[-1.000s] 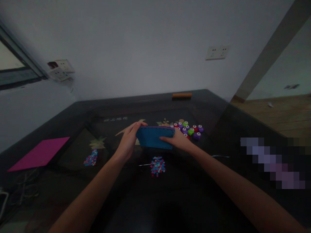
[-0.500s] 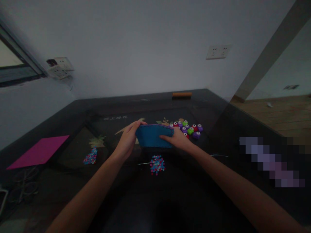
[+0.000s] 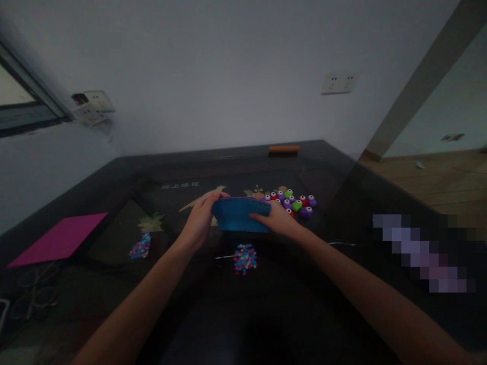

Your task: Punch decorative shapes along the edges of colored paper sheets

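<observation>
Pale walls (image 3: 213, 76) rise behind a glossy black table (image 3: 266, 324) on my feed, with a twin socket plate (image 3: 339, 83) at right, more sockets (image 3: 99, 101) at left beside a window (image 3: 17, 96), and wood-look flooring (image 3: 437, 177) beyond the table's right side. White characters (image 3: 180, 185) and pale flower designs mark the tabletop.

Midway across, I see a stitched blue pouch (image 3: 236, 215) held broad side toward me, dark stitches along its edges and a purple layer along the top. I have the left hand (image 3: 201, 215) gripping its left end, fingers over the top corner; the right hand (image 3: 279, 219) pinches the right end, thumb laid flat on the blue face. I cannot tell whether the pouch's lower edge touches the table.

Just beyond the right hand sits a cluster of small toys (image 3: 297, 205) in purple, green and red with white, eye-like tops. Nearer me than the pouch lies a heap of pink, blue and white beads (image 3: 245, 258), a thin shiny strip (image 3: 224, 257) at its left; a similar strip (image 3: 341, 244) lies past the right forearm. Farther left are a second bead heap (image 3: 141, 246) and a magenta sheet (image 3: 63, 238). An orange-brown cylinder (image 3: 284, 149) lies near the far edge.
</observation>
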{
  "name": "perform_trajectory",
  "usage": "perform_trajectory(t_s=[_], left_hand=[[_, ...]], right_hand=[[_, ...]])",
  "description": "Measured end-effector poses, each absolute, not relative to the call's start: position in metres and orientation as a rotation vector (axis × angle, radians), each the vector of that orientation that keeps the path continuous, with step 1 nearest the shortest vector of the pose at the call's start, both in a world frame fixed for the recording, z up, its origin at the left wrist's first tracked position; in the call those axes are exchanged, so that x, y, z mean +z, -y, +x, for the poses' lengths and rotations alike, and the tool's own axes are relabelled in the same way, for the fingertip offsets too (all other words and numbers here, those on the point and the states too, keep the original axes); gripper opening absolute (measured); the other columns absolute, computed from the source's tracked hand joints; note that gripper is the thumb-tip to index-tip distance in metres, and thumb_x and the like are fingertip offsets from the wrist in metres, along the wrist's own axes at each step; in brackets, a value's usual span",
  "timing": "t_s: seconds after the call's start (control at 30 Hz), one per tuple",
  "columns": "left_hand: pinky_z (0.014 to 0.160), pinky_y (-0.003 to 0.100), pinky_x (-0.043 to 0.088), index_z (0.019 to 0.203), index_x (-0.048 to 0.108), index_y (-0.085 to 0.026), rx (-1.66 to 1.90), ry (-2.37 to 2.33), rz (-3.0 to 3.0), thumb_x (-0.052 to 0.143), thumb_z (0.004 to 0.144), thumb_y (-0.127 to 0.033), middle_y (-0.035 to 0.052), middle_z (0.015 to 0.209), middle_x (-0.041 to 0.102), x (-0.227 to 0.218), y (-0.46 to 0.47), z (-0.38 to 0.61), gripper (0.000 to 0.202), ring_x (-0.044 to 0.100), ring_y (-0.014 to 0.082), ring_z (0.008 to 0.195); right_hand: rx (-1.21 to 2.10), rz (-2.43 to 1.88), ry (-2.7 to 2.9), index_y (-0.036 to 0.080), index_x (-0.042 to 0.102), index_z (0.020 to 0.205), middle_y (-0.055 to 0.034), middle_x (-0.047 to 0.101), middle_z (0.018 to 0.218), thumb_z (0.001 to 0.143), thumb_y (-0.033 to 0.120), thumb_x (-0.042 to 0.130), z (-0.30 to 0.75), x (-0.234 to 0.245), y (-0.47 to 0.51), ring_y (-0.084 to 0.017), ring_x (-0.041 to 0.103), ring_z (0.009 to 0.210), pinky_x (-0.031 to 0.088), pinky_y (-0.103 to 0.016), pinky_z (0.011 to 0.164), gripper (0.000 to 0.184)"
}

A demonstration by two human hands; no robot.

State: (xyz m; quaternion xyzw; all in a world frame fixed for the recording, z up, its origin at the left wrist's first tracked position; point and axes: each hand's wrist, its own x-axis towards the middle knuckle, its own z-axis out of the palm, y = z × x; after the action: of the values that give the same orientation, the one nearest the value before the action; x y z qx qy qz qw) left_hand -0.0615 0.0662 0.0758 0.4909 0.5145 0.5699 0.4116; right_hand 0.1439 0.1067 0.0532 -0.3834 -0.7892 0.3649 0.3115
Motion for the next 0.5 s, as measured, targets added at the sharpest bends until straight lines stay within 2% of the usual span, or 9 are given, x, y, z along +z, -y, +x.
perform_trajectory(t_s=[0.13, 0.3, 0.4, 0.5], left_hand=[[0.076, 0.027, 0.042, 0.080, 0.070, -0.019, 1.447, -1.282, 1.241, 0.053, 0.083, -0.036, 0.0038, 0.089, 0.068, 0.0761, -0.0661, -0.0622, 0.024, 0.058, 0.0207, 0.088], [0.078, 0.027, 0.042, 0.079, 0.069, -0.018, 1.436, -1.284, 1.242, 0.053, 0.084, -0.040, 0.0042, 0.088, 0.067, 0.0764, -0.0656, -0.0618, 0.028, 0.058, 0.0204, 0.089], [0.074, 0.026, 0.042, 0.082, 0.068, -0.018, 1.428, -1.296, 1.289, 0.051, 0.086, -0.046, 0.0039, 0.087, 0.066, 0.0757, -0.0651, -0.0621, 0.033, 0.058, 0.0194, 0.085], [0.068, 0.025, 0.041, 0.085, 0.066, -0.019, 1.398, -1.309, 1.363, 0.058, 0.082, -0.049, 0.0021, 0.084, 0.065, 0.0759, -0.0641, -0.0629, 0.031, 0.057, 0.0177, 0.078]], right_hand=[[0.953, -1.049, 2.092, 0.015, 0.060, 0.116, -0.0105, 0.068, 0.094, 0.078, 0.032, 0.063, 0.1439, 0.0555, -0.1055, -0.025, 0.064, 0.079, 0.050, -0.039, 0.071, 0.041], [0.936, -1.044, 2.098, 0.013, 0.059, 0.117, -0.0103, 0.069, 0.096, 0.080, 0.030, 0.061, 0.1432, 0.0581, -0.1039, -0.024, 0.064, 0.082, 0.050, -0.038, 0.075, 0.041], [0.913, -1.026, 2.103, 0.014, 0.060, 0.116, -0.0105, 0.069, 0.098, 0.080, 0.029, 0.061, 0.1431, 0.0577, -0.1043, -0.024, 0.064, 0.084, 0.050, -0.037, 0.076, 0.039], [0.903, -1.031, 2.116, 0.014, 0.066, 0.107, -0.0092, 0.069, 0.088, 0.081, 0.030, 0.060, 0.1434, 0.0566, -0.1043, -0.023, 0.064, 0.081, 0.050, -0.037, 0.074, 0.031]])
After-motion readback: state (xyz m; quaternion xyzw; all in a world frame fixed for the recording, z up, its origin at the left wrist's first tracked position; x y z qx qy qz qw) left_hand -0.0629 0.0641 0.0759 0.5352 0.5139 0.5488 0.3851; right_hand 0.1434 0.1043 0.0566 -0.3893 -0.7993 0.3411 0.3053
